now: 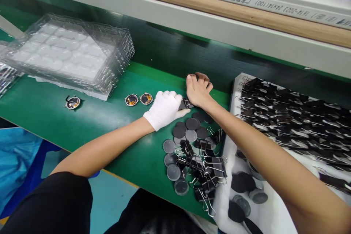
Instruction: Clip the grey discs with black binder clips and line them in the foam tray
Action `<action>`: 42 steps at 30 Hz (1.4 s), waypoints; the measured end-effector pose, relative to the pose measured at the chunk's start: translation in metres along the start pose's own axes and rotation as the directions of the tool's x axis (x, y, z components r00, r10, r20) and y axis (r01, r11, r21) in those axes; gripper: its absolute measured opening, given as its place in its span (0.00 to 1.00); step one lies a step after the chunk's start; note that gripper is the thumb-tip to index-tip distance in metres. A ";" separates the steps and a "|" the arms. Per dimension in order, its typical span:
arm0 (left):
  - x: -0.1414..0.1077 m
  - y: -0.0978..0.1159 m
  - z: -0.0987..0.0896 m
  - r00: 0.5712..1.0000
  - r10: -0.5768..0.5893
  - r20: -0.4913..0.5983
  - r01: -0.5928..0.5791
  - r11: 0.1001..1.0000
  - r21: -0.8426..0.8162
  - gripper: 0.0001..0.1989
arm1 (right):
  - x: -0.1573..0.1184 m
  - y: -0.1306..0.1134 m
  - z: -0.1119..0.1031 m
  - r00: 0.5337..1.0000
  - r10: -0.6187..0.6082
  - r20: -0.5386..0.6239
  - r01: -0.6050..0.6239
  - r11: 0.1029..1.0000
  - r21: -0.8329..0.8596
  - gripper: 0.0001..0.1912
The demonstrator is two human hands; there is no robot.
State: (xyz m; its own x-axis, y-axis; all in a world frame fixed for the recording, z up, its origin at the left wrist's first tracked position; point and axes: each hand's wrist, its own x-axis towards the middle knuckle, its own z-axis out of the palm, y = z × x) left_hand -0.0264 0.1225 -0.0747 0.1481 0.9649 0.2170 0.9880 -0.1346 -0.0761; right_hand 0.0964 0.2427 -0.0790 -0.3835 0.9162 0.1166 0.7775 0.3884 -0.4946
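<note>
A black binder clip (187,104) showed between the hands, just right of the gloved left hand (166,108), the nearer, and beside the bare right hand's (199,90) heel. Partly hidden, its long axis seemed to run left-right, wire end rightward. Left fingers were together, right ones curled, slightly apart; any grip couldn't be told.

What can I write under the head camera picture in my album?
A white-gloved left hand and a bare right hand at a green table, near black binder clips and round discs.
</note>
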 end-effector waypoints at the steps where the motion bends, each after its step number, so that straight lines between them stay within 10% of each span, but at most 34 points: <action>1: 0.000 0.000 -0.001 1.000 -0.002 -0.001 0.002 1.000 0.004 0.28 | 0.000 -0.001 0.000 1.000 0.007 0.000 -0.007 1.000 0.003 0.30; 11: -0.004 -0.001 -0.011 0.998 -0.035 -0.052 0.038 0.998 0.055 0.27 | -0.010 -0.006 -0.040 0.997 0.008 -0.077 0.000 0.995 0.095 0.29; 14: -0.013 -0.009 -0.023 0.994 -0.077 -0.080 0.082 0.995 0.055 0.36 | -0.041 0.016 -0.085 0.936 -0.298 0.185 0.302 0.953 0.007 0.20; 17: -0.019 -0.024 -0.034 0.988 0.126 -0.090 -0.124 0.992 0.033 0.36 | -0.081 0.040 -0.118 0.799 -0.336 0.498 0.446 0.887 -0.117 0.17; 22: -0.014 -0.043 -0.036 0.918 0.396 0.022 -0.396 0.918 0.004 0.27 | -0.116 0.057 -0.130 0.747 -0.344 0.569 0.472 0.877 -0.088 0.07; 24: -0.012 -0.044 -0.035 0.938 0.346 0.036 -0.347 0.937 0.043 0.29 | -0.114 0.056 -0.133 0.774 -0.358 0.522 0.429 0.903 -0.016 0.09; 28: -0.014 -0.045 -0.039 0.956 0.293 -0.011 -0.292 0.954 0.069 0.44 | -0.093 0.045 -0.135 0.974 -0.177 0.139 0.184 0.982 -0.035 0.07; 31: -0.014 -0.050 -0.042 0.941 0.339 -0.019 -0.337 0.940 0.060 0.39 | -0.073 0.031 -0.118 0.999 -0.001 -0.046 0.003 0.998 0.059 0.07; 42: -0.012 -0.055 -0.028 0.989 0.145 -0.010 -0.142 0.981 0.130 0.32 | -0.035 -0.006 -0.058 0.992 0.058 0.109 -0.069 0.992 0.104 0.07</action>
State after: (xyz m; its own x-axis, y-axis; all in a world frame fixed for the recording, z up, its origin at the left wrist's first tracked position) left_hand -0.0810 0.1121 -0.0454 0.2902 0.9329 0.2133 0.9426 -0.2401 -0.2323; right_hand 0.1339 0.2138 -0.0299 -0.3898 0.9209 -0.0064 0.7462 0.3118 -0.5882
